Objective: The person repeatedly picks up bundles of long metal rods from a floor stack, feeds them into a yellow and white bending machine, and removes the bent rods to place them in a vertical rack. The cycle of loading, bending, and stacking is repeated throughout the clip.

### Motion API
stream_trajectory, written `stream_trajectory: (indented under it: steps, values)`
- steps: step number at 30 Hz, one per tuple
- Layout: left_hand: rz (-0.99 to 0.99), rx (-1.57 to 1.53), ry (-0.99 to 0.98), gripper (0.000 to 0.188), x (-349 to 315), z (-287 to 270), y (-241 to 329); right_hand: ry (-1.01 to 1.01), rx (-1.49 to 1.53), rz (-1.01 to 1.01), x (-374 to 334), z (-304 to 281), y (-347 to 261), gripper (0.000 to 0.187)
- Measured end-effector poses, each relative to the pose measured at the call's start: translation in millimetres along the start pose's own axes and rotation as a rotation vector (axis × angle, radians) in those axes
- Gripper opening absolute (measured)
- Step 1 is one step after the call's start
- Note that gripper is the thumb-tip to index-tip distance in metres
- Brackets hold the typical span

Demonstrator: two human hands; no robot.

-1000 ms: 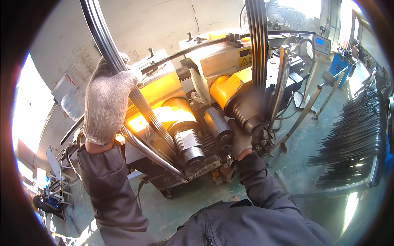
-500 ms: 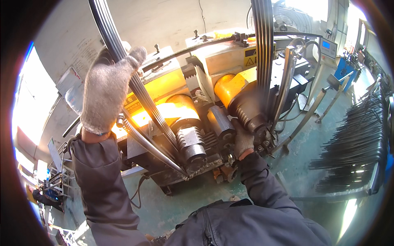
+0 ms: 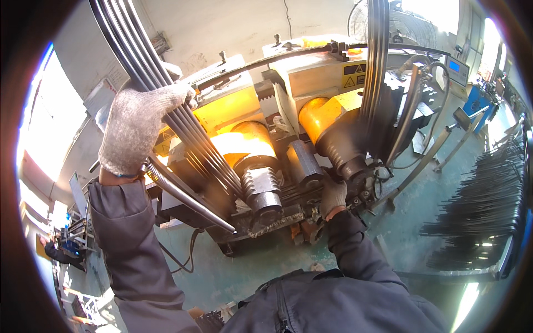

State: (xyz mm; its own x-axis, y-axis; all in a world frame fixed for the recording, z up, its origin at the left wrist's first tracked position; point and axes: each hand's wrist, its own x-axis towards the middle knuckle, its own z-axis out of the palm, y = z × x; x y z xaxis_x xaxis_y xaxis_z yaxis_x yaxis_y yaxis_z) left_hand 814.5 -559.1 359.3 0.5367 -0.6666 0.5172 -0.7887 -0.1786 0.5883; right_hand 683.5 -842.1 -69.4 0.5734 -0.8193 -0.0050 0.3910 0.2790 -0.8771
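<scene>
A grey knit glove covers my left hand (image 3: 133, 127), which is closed round a slanting bundle of long dark metal rods (image 3: 202, 147). The rods' lower ends reach down beside the left ribbed roller (image 3: 260, 180) of the machine. My gloved right hand (image 3: 334, 197) is low between the two machine heads, next to a dark faceted block (image 3: 303, 160). Its fingers are mostly hidden behind the block and shadow. Another bundle of dark rods (image 3: 376, 61) stands nearly upright behind the right ribbed roller (image 3: 345, 157).
Yellow housings (image 3: 250, 136) carry the rollers. A spring-wrapped bar (image 3: 186, 194) juts out below the left bundle. A rack of many dark rods (image 3: 474, 194) stands at the right. Behind are a fan (image 3: 408, 28) and a control box with a screen (image 3: 456, 69).
My left hand has moved slightly left and down, and the left bundle leans further left with its rods fanned wider. My right hand stays by the block. The view has shifted a little.
</scene>
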Motion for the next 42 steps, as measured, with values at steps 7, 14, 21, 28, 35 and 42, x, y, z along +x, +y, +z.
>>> stream_trajectory:
  steps: [7,14,21,28,35,42]
  values:
    - [-0.052,0.124,0.025,0.038,-4.6,-8.5,0.2,-0.025,-0.040,0.046,1.9,-3.6,1.4,0.026]
    - [-0.258,-0.059,0.100,0.039,-6.0,1.7,14.9,-0.120,-0.063,0.046,-8.1,2.8,-22.2,0.026]
    - [-0.295,0.016,0.133,0.041,-3.0,11.5,28.5,-0.098,-0.029,0.044,-13.3,14.4,-34.7,0.025]
    - [-0.269,0.029,0.139,0.037,-1.7,9.4,24.7,-0.187,0.048,0.232,-18.7,15.1,-63.1,0.030]
    - [-0.101,0.281,0.040,0.029,-2.4,5.5,23.3,-0.149,-0.056,0.034,-9.6,5.6,-27.2,0.029]
    - [0.630,1.039,-0.050,0.030,-24.8,-8.1,34.3,-0.397,-0.858,-0.305,0.0,-62.8,6.5,0.035]
